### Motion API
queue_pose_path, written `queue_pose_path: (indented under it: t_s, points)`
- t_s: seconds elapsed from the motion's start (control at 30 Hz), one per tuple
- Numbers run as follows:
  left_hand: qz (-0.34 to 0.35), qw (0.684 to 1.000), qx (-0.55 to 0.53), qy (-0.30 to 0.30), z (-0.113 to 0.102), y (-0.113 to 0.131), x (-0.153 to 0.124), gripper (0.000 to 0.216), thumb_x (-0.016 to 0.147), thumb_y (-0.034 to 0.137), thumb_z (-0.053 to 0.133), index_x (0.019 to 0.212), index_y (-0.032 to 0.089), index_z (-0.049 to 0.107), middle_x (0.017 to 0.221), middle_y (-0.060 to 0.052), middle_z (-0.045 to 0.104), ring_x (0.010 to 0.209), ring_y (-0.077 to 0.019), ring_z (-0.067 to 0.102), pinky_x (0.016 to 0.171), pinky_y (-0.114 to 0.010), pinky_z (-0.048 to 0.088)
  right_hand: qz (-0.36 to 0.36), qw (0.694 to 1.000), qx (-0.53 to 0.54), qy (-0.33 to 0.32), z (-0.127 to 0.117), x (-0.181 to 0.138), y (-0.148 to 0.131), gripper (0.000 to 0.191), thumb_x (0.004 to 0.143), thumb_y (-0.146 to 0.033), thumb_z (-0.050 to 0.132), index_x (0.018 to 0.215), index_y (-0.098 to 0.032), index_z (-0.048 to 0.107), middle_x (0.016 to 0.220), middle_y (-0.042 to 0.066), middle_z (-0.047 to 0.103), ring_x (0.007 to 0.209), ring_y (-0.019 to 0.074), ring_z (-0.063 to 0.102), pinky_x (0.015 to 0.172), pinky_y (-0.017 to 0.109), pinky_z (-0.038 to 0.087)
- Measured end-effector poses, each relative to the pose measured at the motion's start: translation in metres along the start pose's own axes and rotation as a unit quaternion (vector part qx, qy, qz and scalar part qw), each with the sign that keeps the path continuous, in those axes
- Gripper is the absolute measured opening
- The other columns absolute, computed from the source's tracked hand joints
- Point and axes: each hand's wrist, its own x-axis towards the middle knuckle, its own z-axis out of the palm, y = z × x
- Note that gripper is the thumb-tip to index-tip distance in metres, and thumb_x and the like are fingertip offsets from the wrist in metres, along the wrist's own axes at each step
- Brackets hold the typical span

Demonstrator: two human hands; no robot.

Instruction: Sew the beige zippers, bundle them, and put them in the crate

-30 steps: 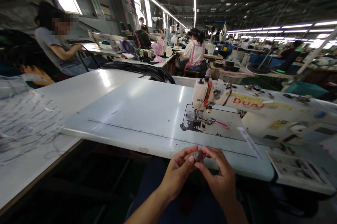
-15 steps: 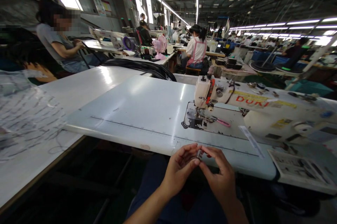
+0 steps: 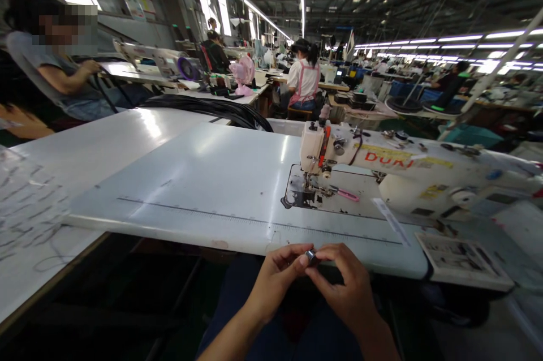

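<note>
My left hand [image 3: 278, 279] and my right hand [image 3: 345, 287] meet just below the front edge of the white sewing table [image 3: 212, 180]. Between their fingertips they pinch a small metal part [image 3: 311, 256], shiny and dark, too small to name. Both hands are closed around it. Behind them stands a white sewing machine [image 3: 407, 171] with red lettering, its needle end [image 3: 316, 166] toward the table's middle. A pink tool [image 3: 347, 195] lies on the plate by the needle.
A printed sheet [image 3: 460, 259] lies at the table's right front. A clear plastic bag [image 3: 25, 208] sits at the left. A person [image 3: 46, 61] works at the left, another in a pink apron [image 3: 302, 81] sits farther back. Black cords [image 3: 220, 109] lie behind the table.
The view has shifted a little to the right and down. My fingers have turned the small metal part between them while staying at the table's front edge.
</note>
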Motion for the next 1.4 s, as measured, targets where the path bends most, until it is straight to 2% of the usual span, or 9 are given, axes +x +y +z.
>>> queue_pose_path:
  t_s: [0.33, 0.47, 0.6, 0.7, 0.83, 0.93, 1.03, 1.2, 1.4]
  points:
    - [-0.034, 0.998, -0.046, -0.013, 0.0, -0.006, 0.004, 0.028, 0.079, 0.028, 0.069, 0.103, 0.013, 0.068, 0.092, -0.009, 0.07, 0.083, -0.0156, 0.063, 0.078, -0.024, 0.048, 0.066, 0.997, 0.028, -0.042, 0.001, -0.003, 0.0, 0.017, 0.076, -0.014, 0.056, 0.084, -0.022, 0.043, 0.083, 0.002, 0.052, 0.081, 0.0162, 0.053, 0.071, 0.031, 0.048]
    - [-0.048, 0.996, -0.076, -0.008, -0.001, -0.006, 0.004, 0.029, 0.08, 0.026, 0.069, 0.105, 0.012, 0.067, 0.094, -0.008, 0.069, 0.083, -0.0142, 0.063, 0.079, -0.023, 0.049, 0.076, 0.996, 0.048, -0.016, 0.001, -0.002, 0.001, 0.018, 0.075, -0.015, 0.057, 0.084, -0.022, 0.043, 0.084, 0.002, 0.054, 0.081, 0.0158, 0.055, 0.072, 0.03, 0.048]
    - [-0.054, 0.99, -0.127, 0.007, 0.002, -0.005, 0.002, 0.03, 0.08, 0.026, 0.069, 0.107, 0.012, 0.066, 0.104, -0.01, 0.067, 0.091, -0.0163, 0.064, 0.089, -0.027, 0.048, 0.133, 0.986, 0.091, 0.035, 0.006, -0.008, 0.008, 0.021, 0.079, -0.022, 0.058, 0.099, -0.02, 0.054, 0.095, 0.006, 0.062, 0.087, 0.0178, 0.058, 0.079, 0.033, 0.05]
    - [-0.058, 0.988, -0.141, -0.003, 0.004, -0.004, 0.002, 0.033, 0.08, 0.027, 0.069, 0.11, 0.012, 0.064, 0.11, -0.011, 0.066, 0.1, -0.0206, 0.063, 0.096, -0.032, 0.045, 0.222, 0.951, 0.202, 0.07, 0.011, -0.012, 0.014, 0.03, 0.084, -0.03, 0.057, 0.112, -0.018, 0.056, 0.107, 0.011, 0.064, 0.098, 0.0213, 0.06, 0.087, 0.038, 0.05]
    - [-0.061, 0.987, -0.145, -0.015, 0.003, -0.005, 0.003, 0.035, 0.082, 0.027, 0.066, 0.113, 0.012, 0.06, 0.109, -0.012, 0.066, 0.107, -0.0248, 0.06, 0.101, -0.036, 0.042, 0.282, 0.851, 0.42, 0.139, 0.012, -0.009, 0.019, 0.03, 0.087, -0.037, 0.054, 0.113, -0.021, 0.056, 0.111, 0.01, 0.065, 0.109, 0.0248, 0.058, 0.095, 0.048, 0.045]
    - [-0.068, 0.986, -0.149, -0.013, 0.003, -0.005, 0.004, 0.034, 0.084, 0.026, 0.064, 0.114, 0.012, 0.059, 0.11, -0.012, 0.065, 0.108, -0.025, 0.06, 0.102, -0.035, 0.041, 0.287, 0.774, 0.538, 0.169, 0.007, -0.002, 0.022, 0.022, 0.085, -0.037, 0.057, 0.103, -0.025, 0.062, 0.102, 0.006, 0.066, 0.086, 0.0194, 0.063, 0.086, 0.047, 0.05]
    - [-0.078, 0.985, -0.15, -0.02, 0.005, -0.004, 0.004, 0.035, 0.084, 0.025, 0.064, 0.115, 0.011, 0.058, 0.107, -0.013, 0.066, 0.106, -0.0249, 0.061, 0.101, -0.035, 0.042, 0.312, 0.73, 0.588, 0.154, 0.0, 0.003, 0.021, 0.017, 0.085, -0.033, 0.058, 0.097, -0.025, 0.066, 0.097, 0.004, 0.062, 0.058, 0.0078, 0.047, 0.061, 0.028, 0.051]
    - [-0.089, 0.986, -0.139, -0.022, 0.011, -0.001, 0.001, 0.036, 0.084, 0.025, 0.064, 0.116, 0.011, 0.059, 0.105, -0.012, 0.067, 0.104, -0.024, 0.062, 0.099, -0.033, 0.045, 0.314, 0.699, 0.617, 0.18, -0.02, 0.006, 0.016, 0.015, 0.082, -0.029, 0.061, 0.094, -0.023, 0.067, 0.095, 0.004, 0.057, 0.055, 0.0053, 0.03, 0.051, 0.018, 0.038]
    - [-0.081, 0.989, -0.119, 0.038, 0.004, 0.001, 0.015, 0.038, 0.084, 0.024, 0.064, 0.12, 0.014, 0.059, 0.116, -0.01, 0.064, 0.114, -0.0217, 0.056, 0.097, -0.022, 0.047, 0.26, 0.73, 0.577, 0.259, -0.073, -0.001, 0.028, 0.019, 0.082, -0.03, 0.061, 0.099, -0.024, 0.066, 0.095, 0.003, 0.057, 0.055, 0.0056, 0.025, 0.052, 0.017, 0.035]
